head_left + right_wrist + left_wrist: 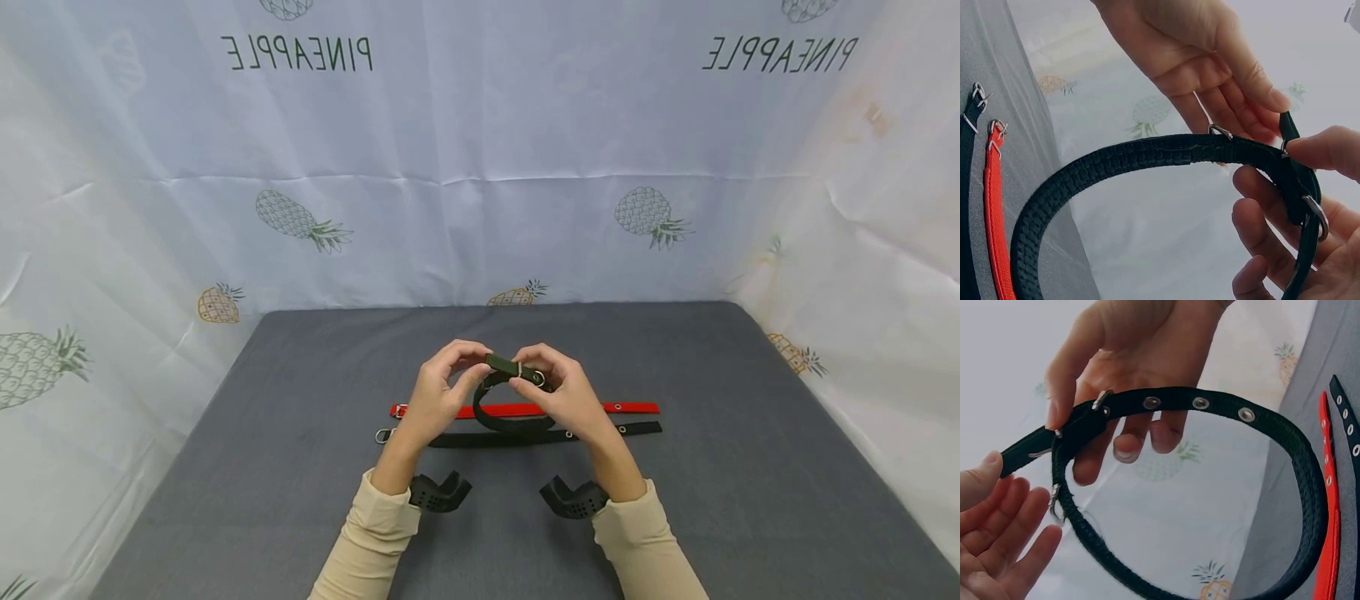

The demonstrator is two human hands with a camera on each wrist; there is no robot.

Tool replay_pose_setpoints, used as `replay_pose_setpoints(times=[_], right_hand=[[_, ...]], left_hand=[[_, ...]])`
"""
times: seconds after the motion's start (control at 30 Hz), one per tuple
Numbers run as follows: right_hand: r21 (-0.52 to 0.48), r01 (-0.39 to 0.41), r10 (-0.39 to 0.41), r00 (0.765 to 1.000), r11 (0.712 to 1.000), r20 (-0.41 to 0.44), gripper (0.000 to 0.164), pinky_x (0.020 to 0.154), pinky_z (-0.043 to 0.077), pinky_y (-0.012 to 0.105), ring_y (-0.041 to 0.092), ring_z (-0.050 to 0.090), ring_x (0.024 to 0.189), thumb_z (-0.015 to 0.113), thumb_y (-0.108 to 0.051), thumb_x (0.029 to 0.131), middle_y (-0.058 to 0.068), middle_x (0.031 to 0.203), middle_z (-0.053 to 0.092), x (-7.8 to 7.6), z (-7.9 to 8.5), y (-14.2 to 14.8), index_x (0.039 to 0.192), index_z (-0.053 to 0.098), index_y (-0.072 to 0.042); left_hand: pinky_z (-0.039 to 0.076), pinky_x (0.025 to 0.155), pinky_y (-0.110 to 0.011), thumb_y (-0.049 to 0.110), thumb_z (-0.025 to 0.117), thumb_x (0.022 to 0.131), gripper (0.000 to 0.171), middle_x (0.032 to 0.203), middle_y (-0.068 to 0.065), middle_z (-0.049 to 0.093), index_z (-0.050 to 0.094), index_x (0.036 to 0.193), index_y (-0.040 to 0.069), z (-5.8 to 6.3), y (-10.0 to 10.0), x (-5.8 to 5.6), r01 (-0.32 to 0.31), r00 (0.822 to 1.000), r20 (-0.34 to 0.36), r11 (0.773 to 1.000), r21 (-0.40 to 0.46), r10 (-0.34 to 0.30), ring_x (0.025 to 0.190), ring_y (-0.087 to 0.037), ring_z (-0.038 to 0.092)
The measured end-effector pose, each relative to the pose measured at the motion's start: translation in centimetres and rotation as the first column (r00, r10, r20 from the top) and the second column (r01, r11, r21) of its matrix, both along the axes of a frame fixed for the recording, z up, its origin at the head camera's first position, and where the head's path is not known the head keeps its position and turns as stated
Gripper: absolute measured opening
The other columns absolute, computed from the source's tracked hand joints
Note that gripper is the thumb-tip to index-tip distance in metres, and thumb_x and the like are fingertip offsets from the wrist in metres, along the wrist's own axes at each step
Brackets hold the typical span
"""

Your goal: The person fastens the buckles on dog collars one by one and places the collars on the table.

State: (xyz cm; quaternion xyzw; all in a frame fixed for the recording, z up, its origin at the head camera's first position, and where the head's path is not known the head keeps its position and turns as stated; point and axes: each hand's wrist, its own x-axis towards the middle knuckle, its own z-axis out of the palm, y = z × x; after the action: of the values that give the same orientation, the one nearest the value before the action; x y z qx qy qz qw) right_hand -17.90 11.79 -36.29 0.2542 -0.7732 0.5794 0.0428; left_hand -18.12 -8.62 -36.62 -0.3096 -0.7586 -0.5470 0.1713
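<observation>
Both hands hold a dark green collar (513, 424), bent into a loop above the table. My left hand (438, 392) pinches the strap's free end (1025, 450) between thumb and fingers. At the metal buckle (1102, 400), my right hand (566, 392) grips the overlapped part, its thumb pressed on the strap. The free end passes through the buckle. A D-ring (1317, 215) hangs near the right fingers, and several metal eyelets (1200, 403) line the band. Behind the loop lie a red collar (633, 407) and a black collar (480, 439), stretched out straight.
The grey tabletop (300, 433) runs back to a white curtain (480, 117) printed with pineapples, which also hangs at both sides. Black wrist mounts (441, 492) stick out inward from both wrists, close to the sleeves.
</observation>
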Motion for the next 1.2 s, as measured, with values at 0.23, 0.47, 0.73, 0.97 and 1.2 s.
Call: replay_pose_setpoints(times=[0.23, 0.47, 0.73, 0.97, 1.2], right_hand=[[0.002, 0.037, -0.037, 0.999, 0.999, 0.031, 0.023, 0.056, 0.038, 0.022, 0.005, 0.044, 0.060, 0.065, -0.003, 0.088, 0.022, 0.092, 0.068, 0.0, 0.0, 0.2, 0.110, 0.060, 0.000], [-0.002, 0.036, -0.036, 0.997, 0.999, 0.061, 0.021, 0.054, 0.039, 0.021, 0.000, 0.052, 0.064, 0.059, -0.001, 0.091, 0.023, 0.095, 0.066, 0.0, 0.1, 0.3, 0.111, 0.057, 0.002], [0.005, 0.020, -0.021, 0.996, 1.000, 0.087, 0.019, 0.057, 0.042, 0.021, 0.004, 0.054, 0.065, 0.058, -0.004, 0.094, 0.018, 0.094, 0.061, 0.2, 0.3, 0.1, 0.112, 0.056, 0.001], [0.014, 0.011, -0.011, 0.998, 1.000, 0.066, 0.023, 0.055, 0.036, 0.022, 0.007, 0.041, 0.057, 0.059, -0.006, 0.094, 0.021, 0.092, 0.061, 0.2, 0.3, 0.0, 0.117, 0.057, -0.002], [0.017, 0.017, -0.018, 0.997, 1.000, 0.074, 0.019, 0.054, 0.033, 0.021, 0.007, 0.038, 0.056, 0.058, -0.006, 0.094, 0.004, 0.085, 0.056, 0.2, 0.5, 0.0, 0.112, 0.057, -0.002]], left_hand=[[0.053, 0.088, -0.016, -0.004, 0.057, 0.092, 0.019, 0.104, -0.024, 0.062, 0.058, 0.111, -0.008, 0.2, -0.9, -0.4, -0.010, 1.000, -0.011, 0.995, 0.104, 0.011, 0.095, -0.002, 0.063], [0.052, 0.088, -0.014, -0.001, 0.057, 0.093, 0.021, 0.105, -0.026, 0.061, 0.056, 0.112, -0.011, 0.4, -1.2, -0.4, -0.003, 0.999, 0.050, 0.990, 0.144, -0.004, 0.095, -0.009, 0.066], [0.051, 0.089, -0.013, -0.002, 0.056, 0.094, 0.020, 0.103, -0.027, 0.060, 0.055, 0.111, -0.011, 0.2, -0.9, -0.3, -0.009, 0.998, 0.068, 0.983, 0.185, -0.004, 0.095, 0.006, 0.060], [0.050, 0.090, -0.012, -0.003, 0.055, 0.094, 0.020, 0.102, -0.028, 0.060, 0.054, 0.112, -0.013, 0.3, -0.8, -0.3, 0.001, 0.999, 0.039, 0.979, 0.204, -0.009, 0.095, 0.004, 0.061], [0.051, 0.090, -0.012, -0.007, 0.055, 0.093, 0.019, 0.101, -0.029, 0.060, 0.055, 0.111, -0.014, 0.5, -0.8, -0.3, 0.001, 1.000, 0.028, 0.976, 0.216, -0.007, 0.095, 0.006, 0.061]])
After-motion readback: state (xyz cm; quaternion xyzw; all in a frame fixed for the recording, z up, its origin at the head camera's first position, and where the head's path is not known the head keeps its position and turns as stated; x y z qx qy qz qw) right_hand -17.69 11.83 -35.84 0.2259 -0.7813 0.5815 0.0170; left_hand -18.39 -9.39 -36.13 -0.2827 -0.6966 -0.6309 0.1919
